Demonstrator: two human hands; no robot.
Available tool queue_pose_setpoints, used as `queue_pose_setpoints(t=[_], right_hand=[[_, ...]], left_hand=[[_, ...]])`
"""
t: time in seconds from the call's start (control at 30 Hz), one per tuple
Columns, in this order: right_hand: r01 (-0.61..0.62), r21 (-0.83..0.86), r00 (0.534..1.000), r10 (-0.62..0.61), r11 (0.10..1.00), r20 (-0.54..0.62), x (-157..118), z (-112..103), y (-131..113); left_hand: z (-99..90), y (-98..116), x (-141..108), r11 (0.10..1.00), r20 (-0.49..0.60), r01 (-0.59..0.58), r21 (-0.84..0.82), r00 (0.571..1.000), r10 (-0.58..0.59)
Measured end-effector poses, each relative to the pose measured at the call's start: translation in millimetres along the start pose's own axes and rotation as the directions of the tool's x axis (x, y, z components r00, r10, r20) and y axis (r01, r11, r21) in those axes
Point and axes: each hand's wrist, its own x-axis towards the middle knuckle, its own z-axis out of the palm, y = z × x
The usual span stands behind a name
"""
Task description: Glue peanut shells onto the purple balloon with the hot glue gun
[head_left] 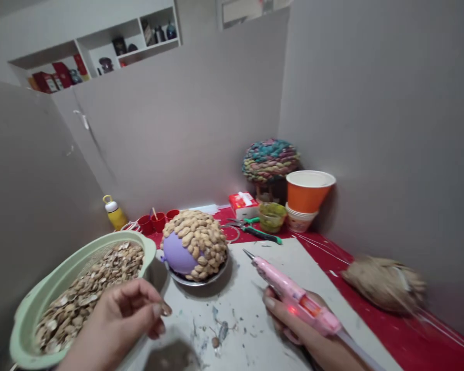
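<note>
A purple balloon (180,253), partly covered with peanut shells (201,232), rests in a shallow metal bowl (201,282) on the grey board. My left hand (129,314) is in front of the bowl and beside the basket, thumb and fingers pinched together on a small brown piece, seemingly a peanut shell (165,309). Held in my right hand (294,314) is a pink glue gun (290,288) with a lit red light, its metal nozzle pointing up and left toward the balloon without touching it. A green basket (149,247) of shells stands at the left.
Behind the balloon are red cups (158,222), green-handled pliers (261,235), a tissue pack (243,205) and a green bowl (271,217). An orange bucket (307,198) and a yarn mushroom (271,159) stand at back right. A twine bundle (384,283) lies far right.
</note>
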Motion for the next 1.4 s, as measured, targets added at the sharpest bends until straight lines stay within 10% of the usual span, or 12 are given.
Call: queue_pose_setpoints(t=[0.2,0.4,0.87,1.4], right_hand=[[0.087,-0.042,0.991,-0.082,0.995,0.107,-19.1,9.0,-31.9],[0.25,0.06,0.927,-0.257,0.966,0.272,-21.9,6.0,-36.9],[0.104,0.148,0.977,-0.129,0.983,0.167,-19.0,7.5,-40.7],[0.036,0.212,0.953,-0.097,0.977,0.287,-19.2,5.4,-42.7]], left_hand=[[87.4,1.5,23.4,0.996,0.09,-0.033,-0.077,0.995,0.04],[127.5,-9.1,44.8,0.992,0.166,-0.048,-0.117,0.984,0.067],[126.4,-22.5,43.8,0.959,0.292,-0.001,-0.284,0.952,0.088],[120.4,-25.8,41.5,0.969,0.189,-0.184,-0.163,0.958,0.214]])
